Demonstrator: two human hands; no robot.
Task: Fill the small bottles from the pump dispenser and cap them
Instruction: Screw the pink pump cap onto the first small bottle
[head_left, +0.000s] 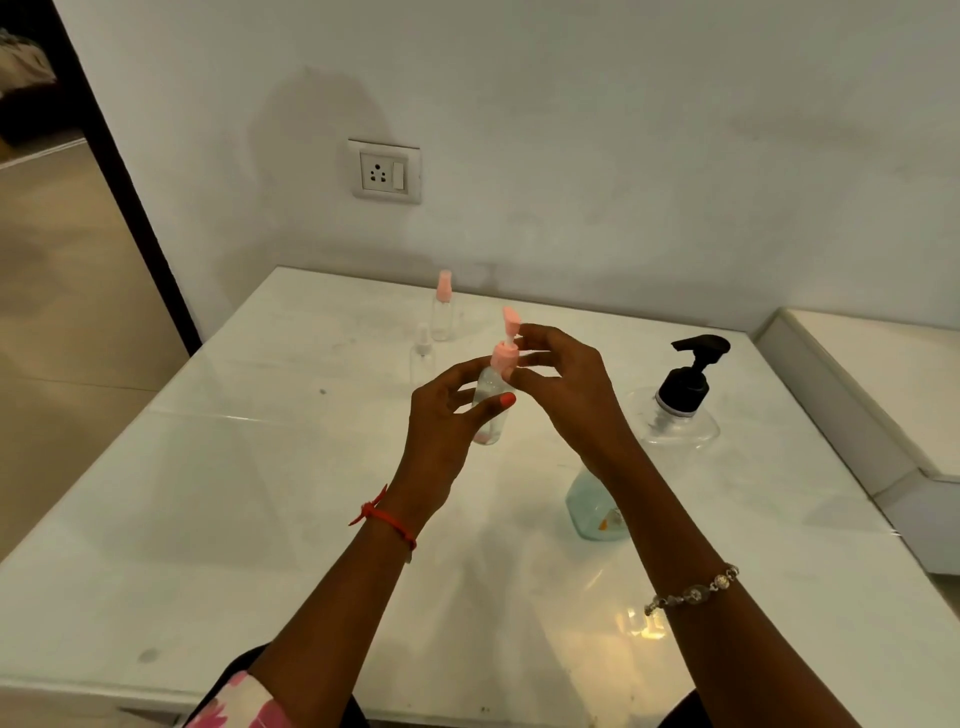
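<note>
My left hand (447, 415) grips a small clear bottle (491, 397) upright above the table, thumb across its body. A pink pump cap (505, 351) sits on the bottle's neck, and my right hand (563, 384) pinches that cap from the right. Farther back stand two more small bottles: one with a pink cap (443, 306) and one with a clear cap (422, 353). The clear pump dispenser (680, 410) with a black pump head stands to the right of my hands.
A pale blue bottle (595, 506) stands partly hidden under my right forearm. The white glossy table (260, 493) meets a wall at the back with a socket (385, 170). A white ledge (857, 395) runs along the right side.
</note>
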